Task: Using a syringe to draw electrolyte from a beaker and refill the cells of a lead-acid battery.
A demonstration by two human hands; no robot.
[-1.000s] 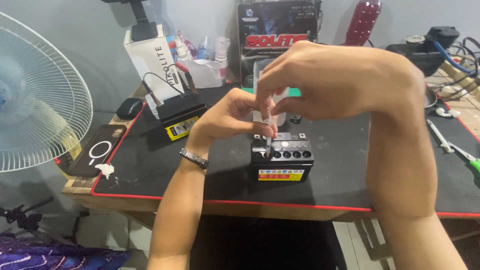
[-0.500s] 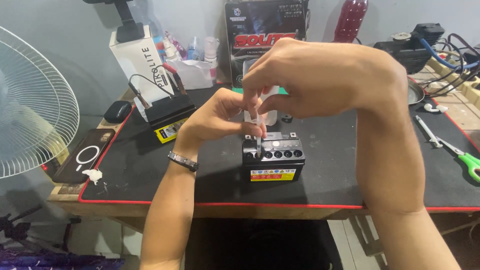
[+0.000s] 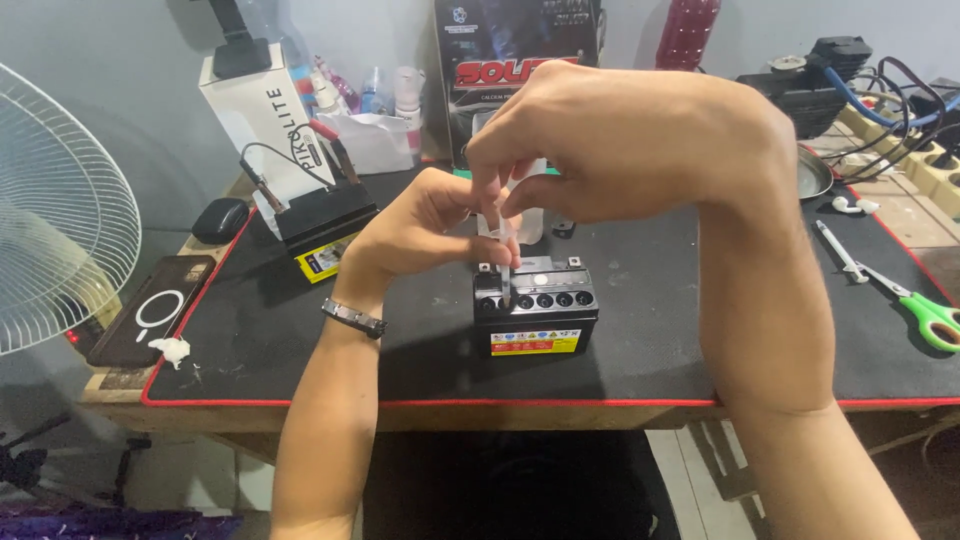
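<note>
Both hands have drifted slightly left with the view. Left hand (image 3: 420, 225) and right hand (image 3: 620, 140) pinch a thin clear tube (image 3: 505, 270) over the small black battery (image 3: 535, 310) mid-tabletop (image 3: 680, 300).

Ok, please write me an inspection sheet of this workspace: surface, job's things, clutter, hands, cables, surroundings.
Surface: black desk mat with red edge, on a wooden table.
Job's things: small black battery, filler holes open on top; thin clear tube pointing down into a left hole.
Clutter: phone, black pouch, green-handled scissors, white wad.
Hands: left hand and right hand both pinch the tube above the battery.
Cables: clip leads on a second battery; tangled cords at far right.
Surroundings: white fan at left, boxes and bottles along the wall.
</note>
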